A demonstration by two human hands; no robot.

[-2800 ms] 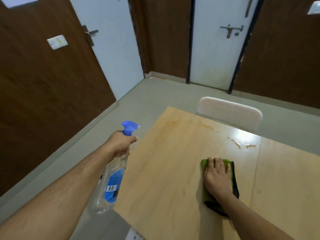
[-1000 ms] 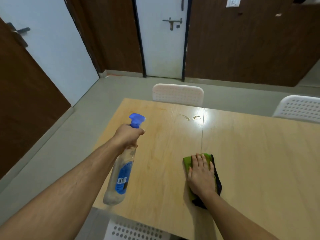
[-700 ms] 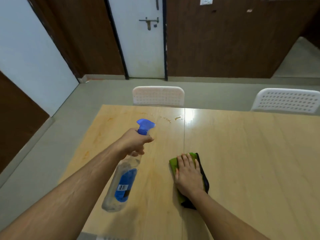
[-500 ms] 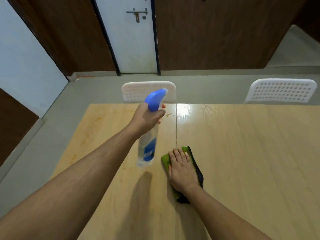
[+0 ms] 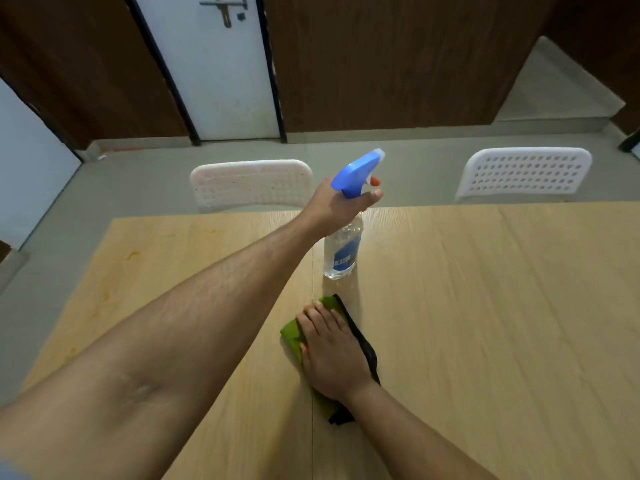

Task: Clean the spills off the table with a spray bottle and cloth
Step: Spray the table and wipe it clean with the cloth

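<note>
My left hand (image 5: pixel 337 206) grips the neck of a clear spray bottle (image 5: pixel 341 251) with a blue label and blue trigger head, held out over the far middle of the wooden table (image 5: pixel 485 306). Its nozzle points away, toward the far edge. My right hand (image 5: pixel 332 351) lies flat, fingers straight, on a folded green and black cloth (image 5: pixel 292 336) on the table nearer to me. The hand and bottle cover the spill seen earlier by the far edge. Faint orange stains (image 5: pixel 133 254) mark the table's left part.
Two white perforated chairs stand at the far side, one (image 5: pixel 251 183) behind the bottle, one (image 5: pixel 526 173) to the right. Beyond are grey floor, brown wall panels and a white door (image 5: pixel 221 71). A seam runs down the table's middle.
My left arm has swung the bottle from the table's left side forward to the far middle and raised it. The view turned right. My right hand stayed on the cloth.
</note>
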